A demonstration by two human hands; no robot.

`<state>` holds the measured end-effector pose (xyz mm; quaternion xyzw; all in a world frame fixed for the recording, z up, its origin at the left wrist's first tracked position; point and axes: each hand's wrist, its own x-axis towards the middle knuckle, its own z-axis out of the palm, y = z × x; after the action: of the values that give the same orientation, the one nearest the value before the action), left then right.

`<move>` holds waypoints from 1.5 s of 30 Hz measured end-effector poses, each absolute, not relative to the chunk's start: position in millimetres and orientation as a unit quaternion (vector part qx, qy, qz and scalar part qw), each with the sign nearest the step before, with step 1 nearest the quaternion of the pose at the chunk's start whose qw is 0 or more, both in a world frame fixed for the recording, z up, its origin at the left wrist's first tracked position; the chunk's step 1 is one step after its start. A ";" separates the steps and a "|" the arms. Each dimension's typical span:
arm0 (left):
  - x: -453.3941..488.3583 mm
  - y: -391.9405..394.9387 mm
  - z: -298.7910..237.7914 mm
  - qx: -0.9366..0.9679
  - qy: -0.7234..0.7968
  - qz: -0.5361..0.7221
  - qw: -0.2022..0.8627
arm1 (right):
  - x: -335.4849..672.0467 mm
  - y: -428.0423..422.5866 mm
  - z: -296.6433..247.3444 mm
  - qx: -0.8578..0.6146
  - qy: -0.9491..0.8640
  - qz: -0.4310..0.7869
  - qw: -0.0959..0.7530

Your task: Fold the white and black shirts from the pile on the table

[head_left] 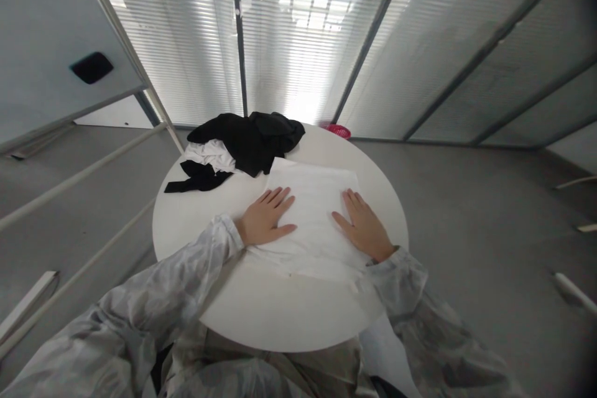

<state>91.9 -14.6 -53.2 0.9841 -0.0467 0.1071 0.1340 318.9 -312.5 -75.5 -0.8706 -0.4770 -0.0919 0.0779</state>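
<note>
A white folded garment [313, 211] lies flat in the middle of a round white table [261, 311]. My left hand [265, 219] rests palm down on its left edge, fingers stretched out and together. My right hand [364, 227] lies flat on its right side, fingers also extended. Neither hand grips anything. Both arms wear pale patterned sleeves.
A heap of black clothes [252, 137] with a white piece [209, 155] in it sits at the table's far left. A pink object [338, 130] shows on the floor behind the table. Glass walls with blinds stand beyond; a railing runs at the left.
</note>
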 end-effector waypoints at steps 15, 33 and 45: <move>143.2 -2.2 -9.6 0.959 -0.163 0.106 0.207 | 336.9 -256.7 -32.2 -0.848 -0.512 -0.106 0.094; 206.1 32.7 -58.6 0.966 0.181 0.113 0.145 | 424.7 -271.4 -74.8 -0.915 -0.349 -0.101 0.177; 173.8 31.2 -55.9 0.977 0.014 0.161 0.140 | 397.8 -288.4 -60.8 -0.946 -0.249 -0.111 0.173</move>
<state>173.8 31.2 -55.9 0.9768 0.0136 0.1613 0.1403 397.8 -288.4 -60.8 -0.9463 -0.2494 -0.1107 0.1733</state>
